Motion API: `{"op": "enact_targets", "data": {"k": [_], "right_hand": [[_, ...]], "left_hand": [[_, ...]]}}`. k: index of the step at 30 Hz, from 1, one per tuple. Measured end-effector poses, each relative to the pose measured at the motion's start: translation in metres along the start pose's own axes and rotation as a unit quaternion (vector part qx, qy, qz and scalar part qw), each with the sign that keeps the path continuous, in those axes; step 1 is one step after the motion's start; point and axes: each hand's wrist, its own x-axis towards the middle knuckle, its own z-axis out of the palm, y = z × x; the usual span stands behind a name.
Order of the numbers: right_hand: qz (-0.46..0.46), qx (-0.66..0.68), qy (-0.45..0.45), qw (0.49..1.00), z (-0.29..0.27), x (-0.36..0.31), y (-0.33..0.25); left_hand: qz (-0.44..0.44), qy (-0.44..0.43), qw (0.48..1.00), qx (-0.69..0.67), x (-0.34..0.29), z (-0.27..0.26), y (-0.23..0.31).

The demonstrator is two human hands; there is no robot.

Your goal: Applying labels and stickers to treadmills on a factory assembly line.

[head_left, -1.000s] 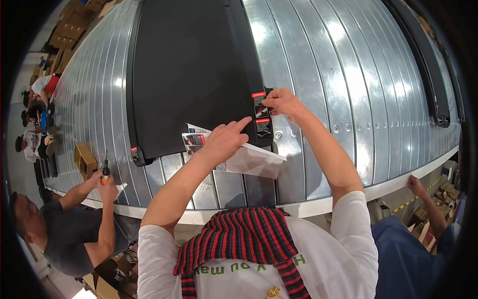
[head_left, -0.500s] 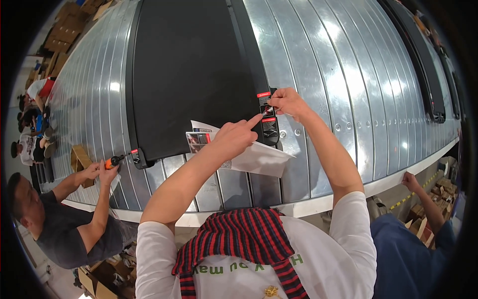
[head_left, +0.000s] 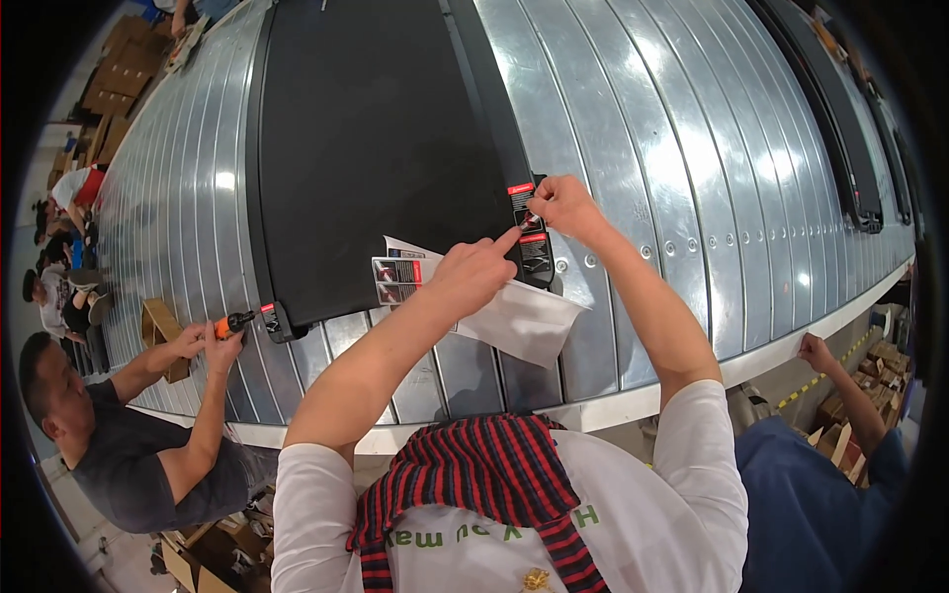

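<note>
A long black deck (head_left: 366,158), like a treadmill's with side rails, lies in front of me. On its right rail's near end cap are red, white and black warning labels (head_left: 536,253). My right hand (head_left: 565,210) pinches the edge of the upper label (head_left: 520,194). My left hand (head_left: 473,277) stretches its index finger to that label, the other fingers curled over sheets of label stickers. One printed sticker sheet (head_left: 397,281) sticks out to the left of this hand, and a white backing sheet (head_left: 529,321) hangs below it. The fingers hide part of the label.
Metal slats (head_left: 633,128) of a conveyor bear the deck, with a pale rim (head_left: 633,403) along its near edge. At left a co-worker holds an orange power screwdriver (head_left: 223,325) by a small wooden box (head_left: 158,321). Another person's fist (head_left: 817,352) is at right. More black decks (head_left: 835,128) lie farther right.
My hands stay at the label with small finger shifts. The sheets under my left hand have tilted, the white one hanging lower. The co-worker's screwdriver has turned away from the deck's left corner.
</note>
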Motion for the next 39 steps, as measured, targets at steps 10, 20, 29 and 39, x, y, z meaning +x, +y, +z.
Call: {"op": "enact_targets", "data": {"k": [10, 20, 29, 39], "right_hand": [[-0.057, -0.293, 0.145, 0.943, -0.002, -0.010, -0.009], [0.030, -0.094, 0.150, 0.984, 0.023, 0.009, 0.004], [-0.143, 0.325, 0.130, 0.926, 0.006, -0.080, -0.073], [-0.460, 0.572, -0.446, 0.512, 0.050, -0.313, -0.321]], "left_hand": [[0.004, -0.015, 1.000, 0.002, 0.004, -0.002, -0.005], [0.002, 0.004, 1.000, 0.008, -0.005, 0.006, -0.001], [0.017, 0.033, 0.999, -0.025, -0.151, -0.018, 0.038], [-0.027, 0.214, 0.964, -0.158, -0.263, -0.029, 0.065]]}}
